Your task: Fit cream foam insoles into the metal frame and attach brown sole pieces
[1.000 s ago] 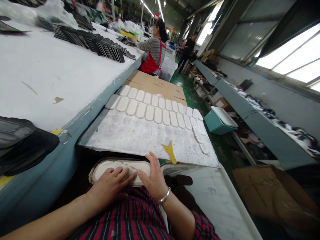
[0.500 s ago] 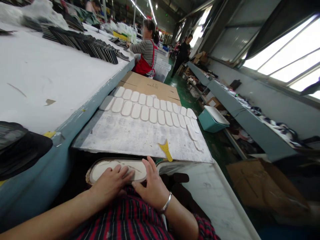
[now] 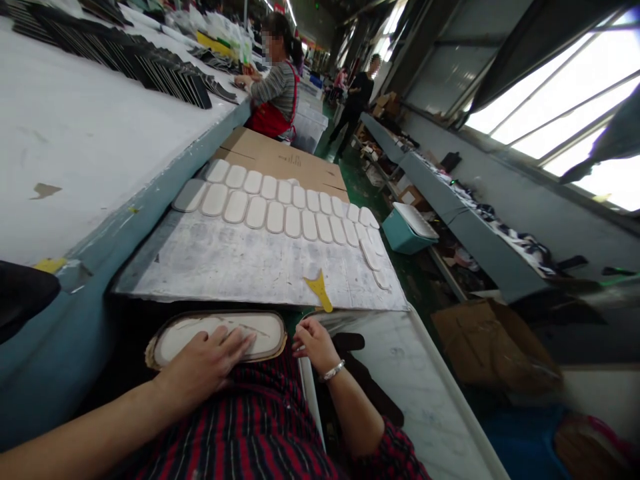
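Upper left, lined-up dark pieces (image 3: 145,63); top centre, a person (image 3: 281,85) in a red apron (image 3: 270,121); lower right, a cardboard box (image 3: 493,343).

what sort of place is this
Likely a factory workshop: matching pale rounded pieces lie in rows, many thin dark pieces stand lined up on a long worktable, and a person wears a red apron.

Free board (image 3: 225,260) around yellow tool (image 3: 319,290)
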Demonstrator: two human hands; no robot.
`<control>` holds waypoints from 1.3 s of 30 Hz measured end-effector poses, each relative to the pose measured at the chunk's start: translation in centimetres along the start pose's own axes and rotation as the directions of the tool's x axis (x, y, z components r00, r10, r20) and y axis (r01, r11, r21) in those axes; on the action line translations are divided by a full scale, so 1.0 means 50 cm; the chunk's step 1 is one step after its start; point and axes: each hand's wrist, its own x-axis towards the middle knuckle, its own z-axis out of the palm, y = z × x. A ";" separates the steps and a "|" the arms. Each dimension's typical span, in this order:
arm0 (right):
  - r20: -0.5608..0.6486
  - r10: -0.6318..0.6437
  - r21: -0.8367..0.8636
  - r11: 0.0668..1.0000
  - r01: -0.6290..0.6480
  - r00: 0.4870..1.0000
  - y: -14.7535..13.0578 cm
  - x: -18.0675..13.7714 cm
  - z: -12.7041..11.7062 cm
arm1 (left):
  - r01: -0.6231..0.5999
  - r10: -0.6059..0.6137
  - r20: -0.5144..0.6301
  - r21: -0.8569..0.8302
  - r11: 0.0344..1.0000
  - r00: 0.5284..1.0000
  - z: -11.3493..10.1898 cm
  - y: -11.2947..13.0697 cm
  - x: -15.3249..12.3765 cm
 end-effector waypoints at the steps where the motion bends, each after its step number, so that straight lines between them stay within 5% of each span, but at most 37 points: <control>1: 0.019 0.024 0.015 1.000 -0.024 1.000 0.005 0.005 0.004 | -0.004 0.004 0.007 -0.009 1.000 1.000 -0.001 -0.001 -0.001; 14: 0.263 0.100 0.115 0.984 -0.134 0.960 0.038 0.015 0.016 | 0.002 0.003 0.063 -0.075 0.997 0.998 -0.001 -0.012 -0.004; 20: 0.185 -0.099 -0.124 0.985 0.123 0.978 0.021 0.035 0.014 | 0.008 -0.006 0.038 -0.044 0.999 0.999 -0.003 -0.002 -0.005; 22: 0.169 -0.242 -0.340 0.896 0.287 0.956 -0.005 0.046 0.011 | 0.024 -0.022 0.026 -0.047 0.999 0.999 -0.002 0.000 -0.006; 24: 0.215 -0.349 -0.578 0.708 0.407 0.912 -0.034 0.055 0.010 | 0.030 -0.029 0.009 -0.062 0.998 1.000 0.000 -0.002 -0.007; 27: 0.285 -0.372 -0.735 0.507 0.450 0.883 -0.074 0.061 0.018 | 0.005 -0.009 -0.036 -0.096 0.995 0.999 0.003 -0.013 -0.006; 35: 0.302 -0.414 -0.841 0.308 0.444 0.859 -0.103 0.044 0.036 | -0.144 0.137 -0.120 -0.053 0.988 0.983 0.014 -0.045 0.004; 39: 0.295 -0.427 -0.854 0.283 0.436 0.855 -0.098 0.045 0.035 | -0.108 0.107 -0.164 0.001 0.994 0.981 0.020 -0.029 -0.003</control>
